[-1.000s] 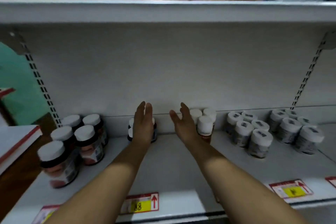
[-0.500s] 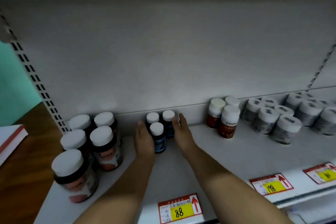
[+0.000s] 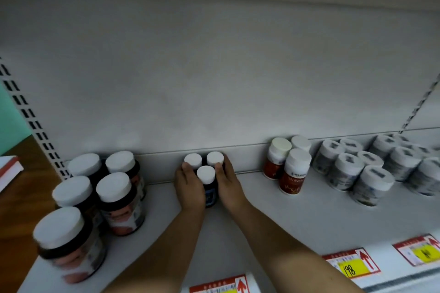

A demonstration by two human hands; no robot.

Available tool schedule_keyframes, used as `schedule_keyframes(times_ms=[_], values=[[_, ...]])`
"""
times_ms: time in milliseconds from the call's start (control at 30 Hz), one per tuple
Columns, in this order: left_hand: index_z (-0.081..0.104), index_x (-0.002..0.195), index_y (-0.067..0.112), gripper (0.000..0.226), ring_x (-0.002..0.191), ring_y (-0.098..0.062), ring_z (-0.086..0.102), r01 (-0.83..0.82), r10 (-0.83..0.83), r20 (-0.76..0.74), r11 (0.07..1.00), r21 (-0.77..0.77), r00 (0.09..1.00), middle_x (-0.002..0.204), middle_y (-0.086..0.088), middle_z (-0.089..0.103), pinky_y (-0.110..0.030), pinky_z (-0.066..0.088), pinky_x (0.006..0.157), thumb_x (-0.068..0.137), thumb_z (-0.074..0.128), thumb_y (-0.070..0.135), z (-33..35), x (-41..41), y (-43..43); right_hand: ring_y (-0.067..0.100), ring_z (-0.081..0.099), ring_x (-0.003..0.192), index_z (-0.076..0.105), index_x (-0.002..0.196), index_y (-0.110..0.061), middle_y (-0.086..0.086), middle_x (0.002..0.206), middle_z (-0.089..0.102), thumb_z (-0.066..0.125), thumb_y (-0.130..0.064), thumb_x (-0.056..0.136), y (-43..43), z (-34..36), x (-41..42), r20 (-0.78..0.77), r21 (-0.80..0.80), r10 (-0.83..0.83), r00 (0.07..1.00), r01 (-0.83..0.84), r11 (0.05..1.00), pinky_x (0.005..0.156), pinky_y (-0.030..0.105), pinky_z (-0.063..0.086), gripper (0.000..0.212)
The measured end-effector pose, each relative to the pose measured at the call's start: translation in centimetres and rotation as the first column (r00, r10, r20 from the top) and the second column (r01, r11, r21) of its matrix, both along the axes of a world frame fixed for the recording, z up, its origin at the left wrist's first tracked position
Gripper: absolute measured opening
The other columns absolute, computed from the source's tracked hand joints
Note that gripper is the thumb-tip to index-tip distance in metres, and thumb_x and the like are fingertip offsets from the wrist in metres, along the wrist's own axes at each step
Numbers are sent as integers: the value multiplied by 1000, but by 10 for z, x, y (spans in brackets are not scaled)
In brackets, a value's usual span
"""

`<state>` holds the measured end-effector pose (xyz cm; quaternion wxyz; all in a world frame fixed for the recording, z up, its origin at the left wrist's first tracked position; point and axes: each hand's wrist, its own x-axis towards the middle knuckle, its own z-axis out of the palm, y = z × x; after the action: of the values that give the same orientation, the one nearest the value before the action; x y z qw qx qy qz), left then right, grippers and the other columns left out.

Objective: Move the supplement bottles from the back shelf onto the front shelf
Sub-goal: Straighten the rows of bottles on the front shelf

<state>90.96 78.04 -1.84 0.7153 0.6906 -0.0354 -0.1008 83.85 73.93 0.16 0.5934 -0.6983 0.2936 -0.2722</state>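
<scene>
- left hand (image 3: 189,184) + right hand (image 3: 229,182): each grip curled round three small bottles (image 3: 206,174), squeezing from both sides (one haul for all, I'd guess)
- bottles at shelf (image 3: 297,221) back

White shelf (image 3: 297,216): five dark jars (image 3: 119,200) clustered far left, three blue bottles (image 3: 210,194) tight together at the back wall mid-shelf, three red bottles (image 3: 294,177) to their right, grey bottles (image 3: 345,173) packed further right, price tags (image 3: 351,266) along the front edge.
</scene>
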Motion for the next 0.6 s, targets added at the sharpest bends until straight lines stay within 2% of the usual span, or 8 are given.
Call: schedule_keyframes(times_ms=[100, 167, 300, 400, 500, 600], values=[[55, 114, 3, 41, 115, -34, 52, 9, -11, 30, 999, 52, 999, 121, -22, 56, -45, 40, 101, 98, 30, 32, -1, -2, -4, 1, 42, 109, 39, 127, -29, -13, 115, 45, 33, -29, 99, -4, 1, -4, 16, 5, -5, 1000, 5, 1000, 81, 3, 31, 29], [54, 117, 2, 44, 118, -35, 48, 15, -19, 44, 996, 92, 999, 125, -25, 53, -45, 37, 103, 98, 29, 32, -2, -3, -6, 1, 43, 108, 39, 121, -33, -15, 114, 47, 34, -29, 99, -6, -1, -5, 10, 3, -12, 1000, 12, 1000, 83, 5, 32, 23], [57, 113, 2, 42, 118, -36, 50, 25, -30, 63, 997, 77, 998, 123, -24, 55, -46, 38, 103, 98, 31, 31, -1, -2, -5, 1, 46, 105, 39, 114, -35, -19, 108, 49, 35, -28, 99, -8, 0, -6, -1, 12, 8, 1000, -8, 1000, 72, -4, 34, 17], [60, 106, 3, 39, 110, -33, 55, 23, -26, 64, 999, 42, 998, 116, -22, 60, -43, 42, 99, 98, 32, 29, 1, 0, 0, 9, 44, 120, 40, 127, -27, -11, 119, 47, 35, -30, 99, -11, 1, -11, -22, -29, 16, 1000, -16, 999, 85, 3, 31, 29], [59, 97, 4, 34, 107, -34, 56, 19, -21, 90, 1000, 22, 996, 111, -24, 60, -37, 40, 94, 98, 33, 27, 10, 1, 4, 14, 27, 139, 25, 145, -16, -1, 148, 33, 32, -36, 98, -20, 10, -17, -71, -37, -19, 997, 16, 999, 106, 17, 18, 51], [54, 78, 17, 31, 92, -26, 57, 54, -46, 172, 998, -40, 984, 93, -13, 61, -35, 39, 87, 97, 35, 32, 28, -2, 14, 13, 24, 141, 24, 145, -17, -1, 154, 25, 31, -36, 99, -23, 24, -21, -67, -56, -36, 997, 32, 998, 107, 17, 15, 51]])
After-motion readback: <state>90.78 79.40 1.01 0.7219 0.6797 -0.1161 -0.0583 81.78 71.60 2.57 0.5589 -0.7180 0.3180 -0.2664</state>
